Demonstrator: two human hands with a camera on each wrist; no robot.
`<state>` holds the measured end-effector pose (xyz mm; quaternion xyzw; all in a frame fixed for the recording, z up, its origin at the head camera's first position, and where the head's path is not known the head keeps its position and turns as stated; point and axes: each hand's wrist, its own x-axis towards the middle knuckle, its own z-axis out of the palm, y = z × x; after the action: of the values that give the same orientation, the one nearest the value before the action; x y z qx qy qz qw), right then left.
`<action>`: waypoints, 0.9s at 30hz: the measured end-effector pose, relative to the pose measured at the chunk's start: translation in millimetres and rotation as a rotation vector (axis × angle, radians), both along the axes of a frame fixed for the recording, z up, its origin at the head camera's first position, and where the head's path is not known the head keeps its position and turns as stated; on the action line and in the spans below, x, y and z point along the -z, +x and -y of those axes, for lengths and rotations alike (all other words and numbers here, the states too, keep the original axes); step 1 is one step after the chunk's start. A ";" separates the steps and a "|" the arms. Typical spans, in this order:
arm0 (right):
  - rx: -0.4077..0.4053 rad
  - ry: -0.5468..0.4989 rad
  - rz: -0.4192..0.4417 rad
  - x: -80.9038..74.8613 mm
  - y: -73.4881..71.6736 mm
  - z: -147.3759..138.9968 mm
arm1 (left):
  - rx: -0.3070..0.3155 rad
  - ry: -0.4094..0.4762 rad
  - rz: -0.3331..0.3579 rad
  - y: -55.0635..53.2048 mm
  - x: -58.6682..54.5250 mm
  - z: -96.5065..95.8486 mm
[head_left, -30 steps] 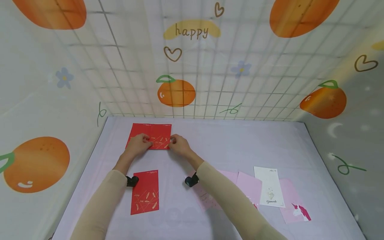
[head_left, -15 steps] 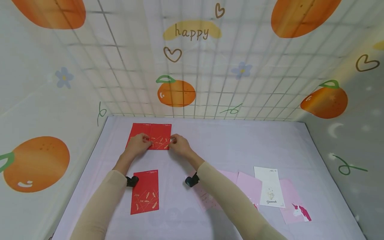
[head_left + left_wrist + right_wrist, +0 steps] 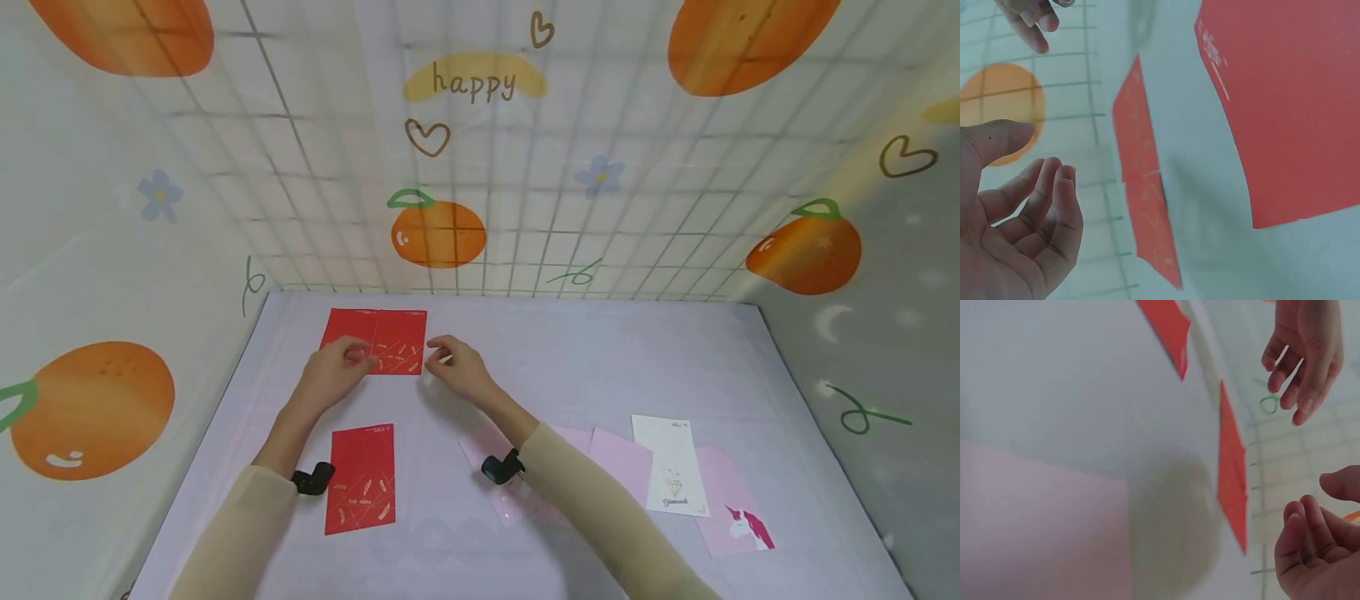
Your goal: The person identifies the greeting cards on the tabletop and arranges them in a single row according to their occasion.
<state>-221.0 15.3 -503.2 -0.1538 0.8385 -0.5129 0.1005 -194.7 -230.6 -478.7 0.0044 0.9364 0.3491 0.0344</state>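
Note:
Two red envelopes with gold feather prints lie side by side at the back left of the table: the left envelope (image 3: 351, 323) and the right envelope (image 3: 401, 340). Over the left one hovers my left hand (image 3: 336, 372), thumb and fingers apart in the left wrist view, holding nothing. My right hand (image 3: 461, 368) is just off the right envelope's outer edge, its fingers loosely bent around air. Closer to me lies a third red envelope (image 3: 362, 475), which looms large in the left wrist view. Part of the left envelope is hidden behind my left hand.
To the right, a white envelope (image 3: 666, 458) marked "Diamonds" overlaps pink envelopes, among them a unicorn one (image 3: 723, 500) and a plain-looking one (image 3: 618, 462). Another pink envelope (image 3: 480, 450) is partly under my right forearm. Printed cloth walls surround the table.
Both hands have let go of the red envelopes at the back and pulled back slightly, wrists moving apart and toward me. The envelopes stay in place.

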 end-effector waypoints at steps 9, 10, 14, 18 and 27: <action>-0.055 -0.063 -0.064 -20.0 35.6 -16.5 | -0.008 0.055 -0.065 42.1 -11.5 -6.5; -0.057 -0.068 -0.073 -21.4 39.4 -18.2 | -0.009 0.064 -0.076 46.3 -11.9 -7.6; -0.063 -0.073 -0.089 -24.7 54.2 -25.0 | -0.013 0.101 -0.102 61.1 -12.5 -12.6; -0.068 -0.085 -0.084 -25.9 67.7 -32.2 | -0.016 0.131 -0.101 73.2 -11.5 -16.3; -0.063 -0.112 -0.155 -20.1 91.4 -46.2 | -0.024 0.201 -0.098 94.1 -1.1 -31.8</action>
<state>-129.6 61.5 -483.1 -0.2246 0.8085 -0.5423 0.0424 -100.5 -198.8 -477.6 0.0137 0.8972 0.4411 -0.0164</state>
